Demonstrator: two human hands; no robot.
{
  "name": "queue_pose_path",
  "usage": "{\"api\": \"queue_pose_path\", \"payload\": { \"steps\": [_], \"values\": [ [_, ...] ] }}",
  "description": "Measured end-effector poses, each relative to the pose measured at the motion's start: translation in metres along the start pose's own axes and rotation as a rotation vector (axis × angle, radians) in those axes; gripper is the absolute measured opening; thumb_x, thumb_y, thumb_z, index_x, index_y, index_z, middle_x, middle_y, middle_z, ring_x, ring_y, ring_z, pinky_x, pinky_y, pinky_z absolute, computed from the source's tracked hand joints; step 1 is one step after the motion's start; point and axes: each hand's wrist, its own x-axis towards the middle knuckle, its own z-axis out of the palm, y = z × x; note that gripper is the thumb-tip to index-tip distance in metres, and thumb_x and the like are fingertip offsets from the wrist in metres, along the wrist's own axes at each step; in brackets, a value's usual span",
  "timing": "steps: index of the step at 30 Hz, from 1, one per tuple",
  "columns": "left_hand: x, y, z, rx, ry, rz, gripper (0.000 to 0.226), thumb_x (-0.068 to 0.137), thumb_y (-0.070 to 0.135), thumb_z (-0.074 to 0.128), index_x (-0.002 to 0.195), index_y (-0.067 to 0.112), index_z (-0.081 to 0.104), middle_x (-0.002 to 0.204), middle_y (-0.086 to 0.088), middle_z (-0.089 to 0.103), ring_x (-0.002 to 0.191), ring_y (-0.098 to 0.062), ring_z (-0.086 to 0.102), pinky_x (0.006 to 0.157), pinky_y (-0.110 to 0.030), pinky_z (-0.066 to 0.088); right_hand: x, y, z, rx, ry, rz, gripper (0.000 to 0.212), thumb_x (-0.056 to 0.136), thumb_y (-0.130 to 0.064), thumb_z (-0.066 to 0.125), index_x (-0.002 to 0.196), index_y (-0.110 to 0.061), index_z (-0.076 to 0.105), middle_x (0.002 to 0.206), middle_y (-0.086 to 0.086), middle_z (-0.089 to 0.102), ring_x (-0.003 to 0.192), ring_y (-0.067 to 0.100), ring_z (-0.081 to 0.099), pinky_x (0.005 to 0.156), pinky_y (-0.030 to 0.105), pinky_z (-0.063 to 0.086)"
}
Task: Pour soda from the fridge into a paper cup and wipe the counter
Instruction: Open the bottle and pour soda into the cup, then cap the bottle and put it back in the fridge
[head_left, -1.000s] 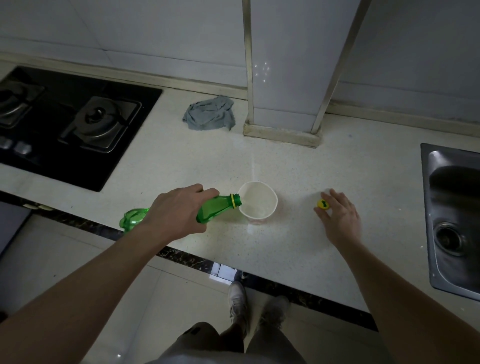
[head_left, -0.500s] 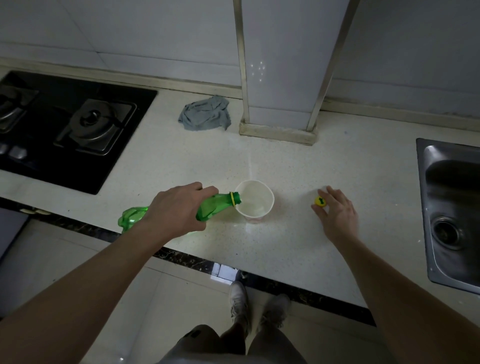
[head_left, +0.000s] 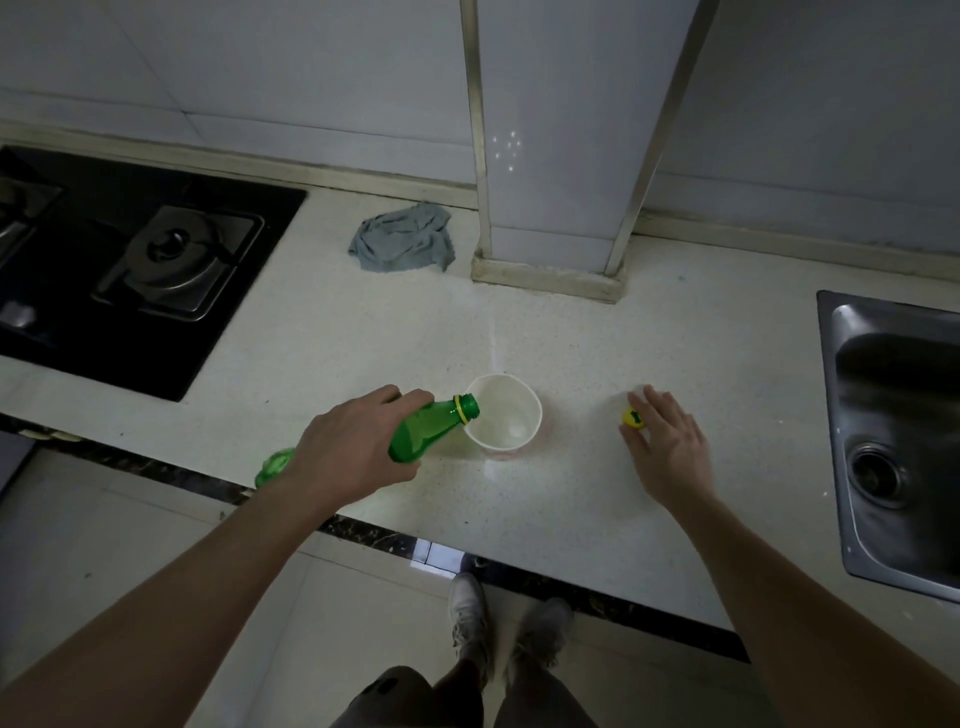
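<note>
Pouring soda at the counter (head_left: 597, 364), bottle tipped to the cup.

The pale counter carries everything: a hob (head_left: 130, 270) at far left, a sink (head_left: 893, 441) at far right, a grey cloth (head_left: 402, 239) crumpled by the back wall. The left hand (head_left: 348, 447) grips the green bottle (head_left: 431, 428) round its middle, neck tilted low, mouth just over the near rim of the cup (head_left: 504, 418), which stands upright mid-counter. The right hand (head_left: 670, 449) rests flat, fingers relaxed, fingertips touching the yellow cap (head_left: 632, 417), well to the cup's right. The pour looks under way; next calls for righting the bottle, capping it, then fetching the cloth.
</note>
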Motion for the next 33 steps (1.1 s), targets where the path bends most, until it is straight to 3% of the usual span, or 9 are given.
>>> {"api": "queue_pose_path", "payload": {
  "steps": [3, 7, 9, 12, 16, 20, 22, 25, 33],
  "values": [
    [-0.002, 0.001, 0.005, -0.157, 0.066, -0.007, 0.066, 0.079, 0.040, 0.079, 0.136, 0.038, 0.046, 0.106, 0.015, 0.056, 0.084, -0.014, 0.058, 0.061, -0.027, 0.045, -0.002, 0.002, 0.002, 0.016, 0.059, -0.026, 0.046, 0.095, -0.032, 0.058, 0.136, -0.014, 0.054, 0.150, 0.009, 0.045, 0.143, 0.028, 0.035, 0.115, 0.051, 0.030],
    [-0.004, 0.000, 0.001, -0.399, 0.185, -0.048, 0.068, 0.075, 0.037, 0.084, 0.133, 0.037, 0.048, 0.113, 0.015, 0.058, 0.097, -0.015, 0.060, 0.078, -0.035, 0.054, -0.003, -0.010, 0.004, 0.031, 0.087, 0.007, 0.038, 0.090, -0.037, 0.064, 0.121, -0.014, 0.063, 0.142, 0.012, 0.053, 0.135, 0.033, 0.045, 0.109, 0.053, 0.037],
    [-0.003, 0.000, -0.009, -0.505, 0.243, -0.067, 0.067, 0.074, 0.033, 0.086, 0.131, 0.035, 0.051, 0.112, 0.018, 0.058, 0.100, -0.011, 0.058, 0.081, -0.028, 0.051, 0.001, -0.023, -0.004, 0.079, 0.095, 0.030, 0.039, 0.088, -0.042, 0.064, 0.117, -0.015, 0.064, 0.132, 0.012, 0.059, 0.122, 0.034, 0.055, 0.100, 0.046, 0.045],
    [0.000, 0.004, -0.030, -0.618, 0.331, -0.076, 0.067, 0.074, 0.032, 0.087, 0.131, 0.033, 0.052, 0.108, 0.022, 0.060, 0.099, -0.004, 0.058, 0.081, -0.016, 0.044, 0.011, -0.057, -0.029, 0.218, 0.120, 0.038, 0.031, 0.087, -0.029, 0.072, 0.112, -0.012, 0.067, 0.116, 0.008, 0.061, 0.101, 0.030, 0.062, 0.082, 0.027, 0.042],
    [0.007, 0.013, -0.062, -0.739, 0.423, -0.033, 0.066, 0.072, 0.035, 0.088, 0.127, 0.038, 0.053, 0.107, 0.023, 0.062, 0.103, 0.005, 0.059, 0.082, -0.012, 0.043, 0.031, -0.120, -0.090, 0.280, 0.171, -0.142, 0.029, 0.091, -0.028, 0.068, 0.115, -0.013, 0.065, 0.104, 0.000, 0.057, 0.088, 0.018, 0.061, 0.078, 0.033, 0.055],
    [0.019, 0.026, -0.090, -0.774, 0.494, 0.041, 0.067, 0.071, 0.037, 0.089, 0.129, 0.033, 0.055, 0.107, 0.019, 0.064, 0.099, 0.004, 0.059, 0.083, -0.013, 0.044, 0.047, -0.203, -0.180, 0.389, 0.191, -0.409, 0.031, 0.094, -0.025, 0.063, 0.123, -0.017, 0.061, 0.104, -0.006, 0.057, 0.092, 0.000, 0.057, 0.074, 0.007, 0.045],
    [0.027, 0.031, -0.101, -0.793, 0.531, 0.073, 0.066, 0.070, 0.037, 0.089, 0.127, 0.034, 0.056, 0.109, 0.017, 0.064, 0.099, 0.000, 0.060, 0.086, -0.018, 0.046, 0.049, -0.244, -0.223, 0.426, 0.182, -0.548, 0.030, 0.095, -0.026, 0.061, 0.125, -0.020, 0.060, 0.105, -0.006, 0.058, 0.097, 0.004, 0.058, 0.074, 0.010, 0.046],
    [0.035, 0.039, -0.117, -0.817, 0.583, 0.151, 0.066, 0.070, 0.033, 0.090, 0.121, 0.048, 0.052, 0.109, 0.031, 0.060, 0.103, 0.011, 0.058, 0.086, -0.012, 0.046, 0.049, -0.286, -0.265, 0.325, 0.112, -0.728, 0.028, 0.096, -0.030, 0.059, 0.123, -0.023, 0.062, 0.104, -0.009, 0.058, 0.099, 0.009, 0.058, 0.073, 0.016, 0.049],
    [0.053, 0.046, -0.142, -0.904, 0.553, 0.309, 0.063, 0.072, 0.035, 0.086, 0.129, 0.033, 0.058, 0.110, 0.016, 0.067, 0.105, -0.005, 0.063, 0.089, -0.030, 0.054, 0.064, -0.312, -0.305, 0.018, 0.015, -0.829, 0.039, 0.091, -0.045, 0.058, 0.126, -0.027, 0.064, 0.108, -0.013, 0.062, 0.096, 0.003, 0.059, 0.071, 0.007, 0.041]
  ]
}}
